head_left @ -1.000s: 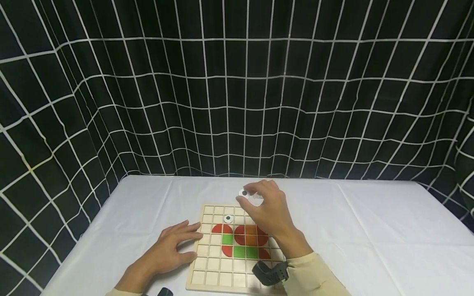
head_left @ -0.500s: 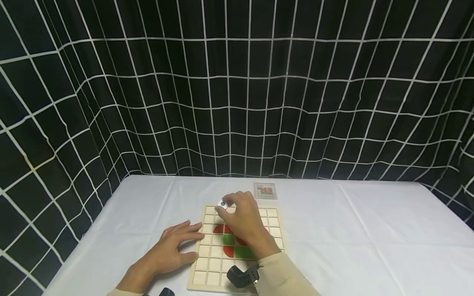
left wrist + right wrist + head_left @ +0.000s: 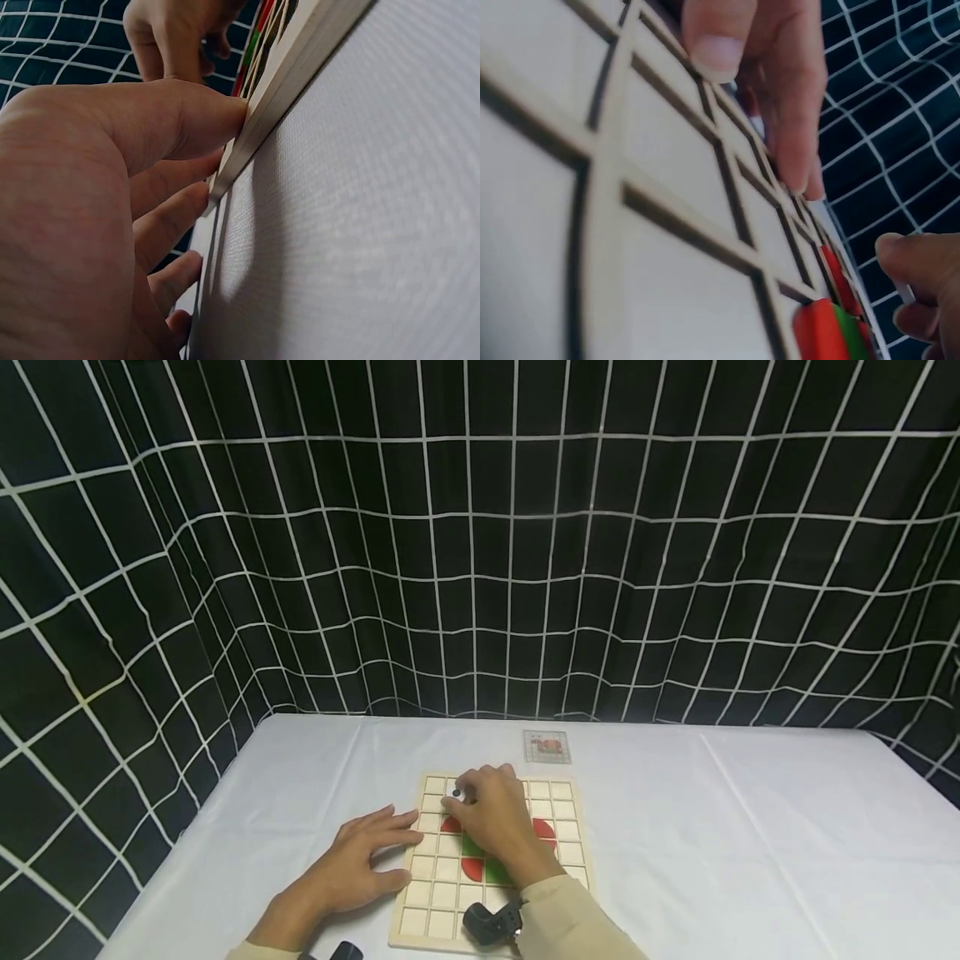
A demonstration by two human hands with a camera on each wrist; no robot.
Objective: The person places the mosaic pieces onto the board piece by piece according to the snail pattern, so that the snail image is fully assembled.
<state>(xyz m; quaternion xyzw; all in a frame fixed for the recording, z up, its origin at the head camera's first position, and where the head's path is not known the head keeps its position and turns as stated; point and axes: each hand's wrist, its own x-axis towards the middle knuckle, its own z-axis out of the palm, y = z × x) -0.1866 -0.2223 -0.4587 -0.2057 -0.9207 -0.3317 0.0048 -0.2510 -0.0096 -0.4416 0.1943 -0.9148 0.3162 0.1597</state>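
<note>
A square wooden grid board lies on the table. Red and green pieces sit in its cells, including a red quarter piece; my right arm covers several others. Over the upper left cells, my right hand pinches a white round eye piece with a dark centre between thumb and fingers. The white edge of that piece shows in the right wrist view. My left hand rests at the board's left edge, fingers loosely spread, the thumb touching the wooden rim.
Behind the board lies a small pattern card with a coloured picture on a grid. A white cloth covers the table. Dark curtain with white netting stands along the back and sides.
My right hand has carried the eye piece left from beyond the board's far edge, then down to its upper left cells. The card is uncovered. My left hand stays at the edge.
</note>
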